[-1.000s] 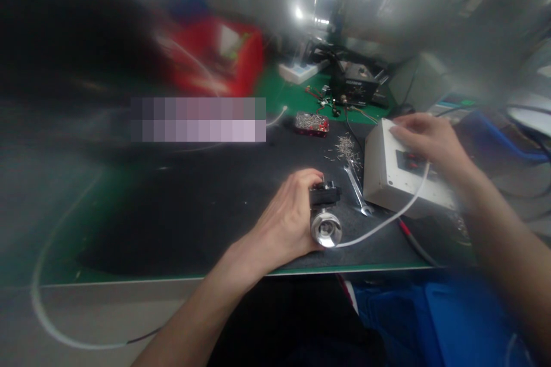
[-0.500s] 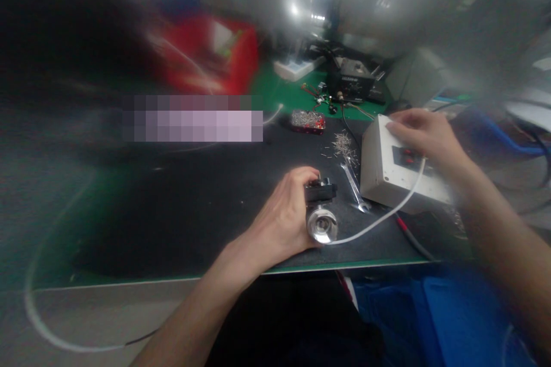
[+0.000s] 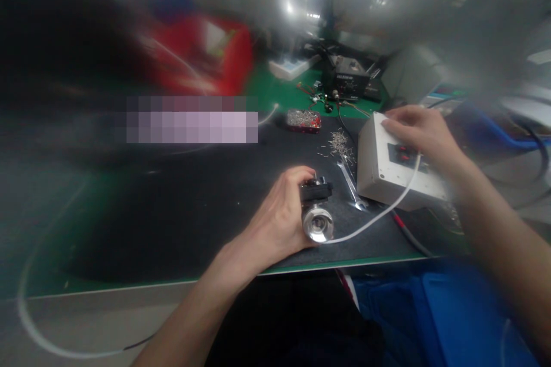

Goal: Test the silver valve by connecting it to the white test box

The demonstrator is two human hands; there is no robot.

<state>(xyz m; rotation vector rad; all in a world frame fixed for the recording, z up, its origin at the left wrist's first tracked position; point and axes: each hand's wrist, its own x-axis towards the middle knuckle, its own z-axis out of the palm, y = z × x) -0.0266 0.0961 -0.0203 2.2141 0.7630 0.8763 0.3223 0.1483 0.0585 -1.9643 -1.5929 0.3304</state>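
Observation:
My left hand (image 3: 279, 215) grips a small lamp assembly (image 3: 317, 212), a black block with a shiny round lens facing me, resting on the black mat (image 3: 193, 206). A white cable (image 3: 379, 212) runs from the lamp up to a white box (image 3: 383, 169) with red switches on top. My right hand (image 3: 424, 135) lies flat on that box, fingers spread over the top near the switches.
A metal wrench (image 3: 353, 186) lies between lamp and box, with loose small pins (image 3: 340, 143) behind it. A red tray of parts (image 3: 303, 120), a black device (image 3: 348, 83), a white power strip (image 3: 293, 67) and a red bin (image 3: 206, 54) stand further back. Blue crates (image 3: 430, 315) sit below the table edge.
Both hands keep their holds. The whole scene has shifted slightly left and up in view as my head moved; nothing else has visibly changed.

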